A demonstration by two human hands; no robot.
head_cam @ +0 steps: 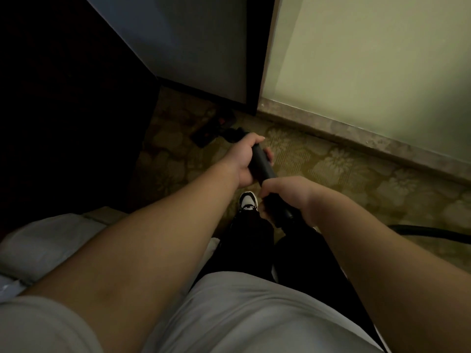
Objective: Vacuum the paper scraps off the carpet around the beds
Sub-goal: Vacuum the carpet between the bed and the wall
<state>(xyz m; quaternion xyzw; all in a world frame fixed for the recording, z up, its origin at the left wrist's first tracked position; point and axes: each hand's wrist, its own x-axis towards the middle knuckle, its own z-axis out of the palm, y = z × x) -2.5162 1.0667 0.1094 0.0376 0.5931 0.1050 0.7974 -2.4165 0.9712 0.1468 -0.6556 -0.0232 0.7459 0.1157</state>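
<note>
A: Where is the vac now?
B: The floor head (212,129) lies on the carpet (331,169) at the far end of the wand (263,166), just beside the corner of the dark cabinet (76,98). The hose (433,231) runs off to the right edge.
A: And the hands?
B: Both are wrapped round the wand. The left hand (248,159) is further down the tube, fingers curled under it and thumb on top. The right hand (288,197) is nearer the body, closed as a fist round the upper end.
A: Any paper scraps visible?
B: No. The light is too weak and the carpet pattern hides small things, so I can't tell how much is done.
A: Then how to do this stroke well?
B: I think: head flat on the pile, slow pulls, esp. along the cabinet edge and the stone skirting (356,141), where scraps probably collect. Overlap each pass. The left hand steers, the right hand pushes. Also mind the hose, it may catch on the bed (38,245) corner or the shoe (248,201).
</note>
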